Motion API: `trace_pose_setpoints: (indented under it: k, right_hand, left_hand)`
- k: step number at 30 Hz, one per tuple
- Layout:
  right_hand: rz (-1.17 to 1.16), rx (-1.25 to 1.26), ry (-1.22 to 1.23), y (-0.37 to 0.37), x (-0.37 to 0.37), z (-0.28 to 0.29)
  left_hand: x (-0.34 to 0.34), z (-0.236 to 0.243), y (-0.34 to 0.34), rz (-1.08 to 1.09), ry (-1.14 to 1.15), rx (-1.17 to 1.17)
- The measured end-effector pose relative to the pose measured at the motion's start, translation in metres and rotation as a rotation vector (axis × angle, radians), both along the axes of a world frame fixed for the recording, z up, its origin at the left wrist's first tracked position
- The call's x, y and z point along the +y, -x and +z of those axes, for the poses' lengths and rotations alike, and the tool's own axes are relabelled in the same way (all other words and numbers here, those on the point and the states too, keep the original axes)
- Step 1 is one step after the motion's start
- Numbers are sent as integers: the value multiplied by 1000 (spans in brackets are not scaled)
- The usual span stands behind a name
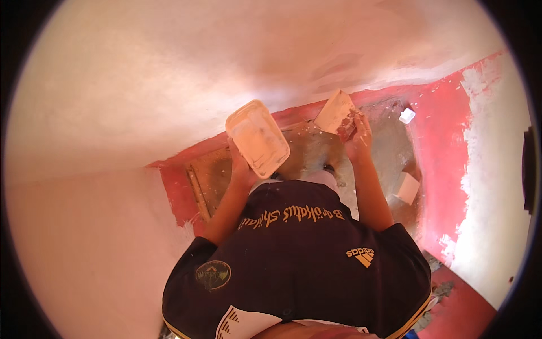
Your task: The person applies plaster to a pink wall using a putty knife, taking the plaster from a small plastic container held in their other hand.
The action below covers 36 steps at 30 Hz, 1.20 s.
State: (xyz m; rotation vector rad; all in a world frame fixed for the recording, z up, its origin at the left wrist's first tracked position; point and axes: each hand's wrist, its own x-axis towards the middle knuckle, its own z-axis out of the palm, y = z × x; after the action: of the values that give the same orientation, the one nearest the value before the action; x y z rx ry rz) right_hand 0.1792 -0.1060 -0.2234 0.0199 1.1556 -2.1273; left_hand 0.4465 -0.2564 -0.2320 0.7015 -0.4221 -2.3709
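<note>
My left hand (240, 165) is closed around the side of a shallow rectangular plastic tub (276, 125). Pale putty-like material coats the inside of the tub, which is tilted so that its opening shows. To the right, my right hand (361, 135) grips a wide flat putty knife (334, 111); its blade points up and left, toward the wall. Dark reddish smears cover the handle end of the putty knife, and some of my fingers are hidden behind it. The tub and the putty knife are apart.
A pale, patchily coated wall (169, 85) rises in front, with a red band (206, 148) along its base. On the speckled floor lie a small white container (407, 116) and a pale box (406, 188). Wooden strips (197, 192) lie at the left; a red and white wall (446, 135) stands right.
</note>
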Motion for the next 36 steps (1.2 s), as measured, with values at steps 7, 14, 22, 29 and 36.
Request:
trace_pose_setpoints:
  k: [7,14,22,29,36]
  right_hand:
    - [254,323,54,21,19,83]
    - [377,948,-279,36,42,146]
    - [230,1576,-394,61,40,109]
    - [170,1619,-216,101,50,115]
    - [395,1560,-244,124,53,149]
  left_hand:
    - [27,20,83,-147,-33,271]
    - [67,46,146,-128,201,323]
    - [117,29,211,10,491,229]
    - [143,43,246,11,391,210]
    - [151,49,251,-36,359,240]
